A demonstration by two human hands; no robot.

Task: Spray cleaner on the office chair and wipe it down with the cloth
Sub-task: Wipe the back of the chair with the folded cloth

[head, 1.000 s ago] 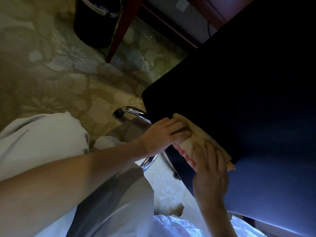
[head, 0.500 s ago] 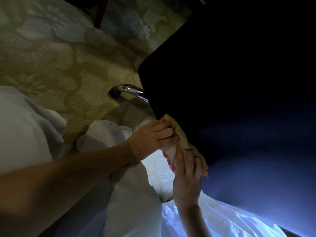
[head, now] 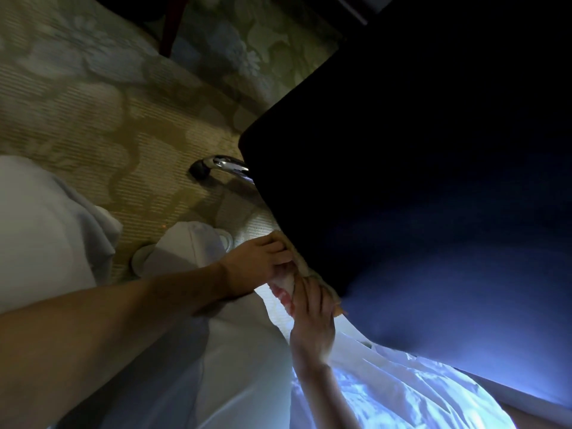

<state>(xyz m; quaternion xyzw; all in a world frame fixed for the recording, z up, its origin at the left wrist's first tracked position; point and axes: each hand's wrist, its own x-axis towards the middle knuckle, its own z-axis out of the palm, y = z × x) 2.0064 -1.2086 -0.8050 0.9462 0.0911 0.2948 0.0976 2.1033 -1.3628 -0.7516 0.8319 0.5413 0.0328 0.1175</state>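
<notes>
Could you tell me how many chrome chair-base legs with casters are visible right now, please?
1. One chrome leg with a black caster sticks out over the carpet left of the dark chair. Other legs are probably hidden beneath the chair.

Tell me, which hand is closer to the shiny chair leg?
Left. The left hand grips the cloth at the seat edge, just below the chrome leg. The right hand holds the cloth's lower end, farther down from the leg.
</notes>
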